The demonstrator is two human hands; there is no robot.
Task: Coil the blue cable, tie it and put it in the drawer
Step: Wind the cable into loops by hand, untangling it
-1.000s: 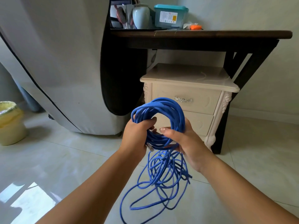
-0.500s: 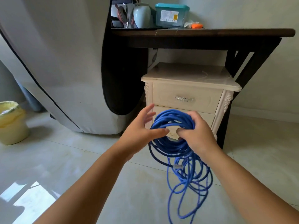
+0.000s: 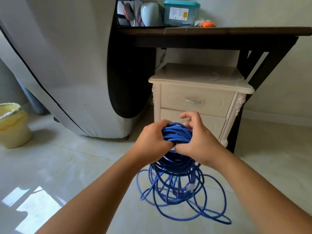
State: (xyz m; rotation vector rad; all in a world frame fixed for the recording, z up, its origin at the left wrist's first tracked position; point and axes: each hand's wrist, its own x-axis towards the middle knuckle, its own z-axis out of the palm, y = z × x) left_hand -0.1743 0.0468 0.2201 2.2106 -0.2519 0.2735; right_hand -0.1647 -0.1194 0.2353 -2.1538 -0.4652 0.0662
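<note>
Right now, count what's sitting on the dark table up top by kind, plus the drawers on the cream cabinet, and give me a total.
Pale vase: 1
Teal-lidded plastic box: 1
Small orange item: 1
Drawers, upper and lower, both shut: 2
Total: 5
Things behind the vase are too unclear to count.

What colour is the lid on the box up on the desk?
Teal. The lid tops the clear box in the head view.

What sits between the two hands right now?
In the head view, the bundled top of the blue cable fills the gap between the left hand and the right hand; both grip it, and loose loops hang below.
</note>
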